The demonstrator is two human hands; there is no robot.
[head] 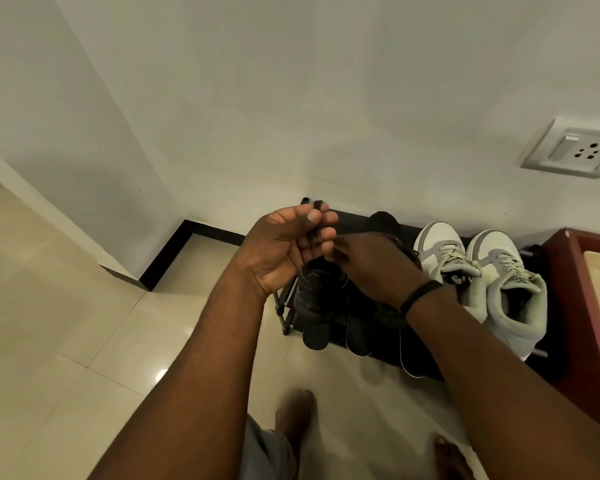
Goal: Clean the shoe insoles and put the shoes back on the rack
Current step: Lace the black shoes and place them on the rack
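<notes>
The left hand (pixel 284 244) pinched a thin dark strip, probably a lace or tab, between thumb and fingers (pixel 321 216); the right hand (pixel 374 268) reached over the black shoes (pixel 321 306), its fingers hidden, so their state could not be told. Those shoes hung off the rack (pixel 288 306) at 6 o'clock, long axes running 12 to 6. White sneakers (pixel 478 271) at 3 o'clock sat racked, toes toward 12. Cleaning seemed largely unfinished.

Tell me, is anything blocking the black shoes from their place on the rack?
Nothing visible: the black shoes already sit on the shoe rack, left of the white sneakers. Both hands, left hand and right hand, hover above them.
</notes>
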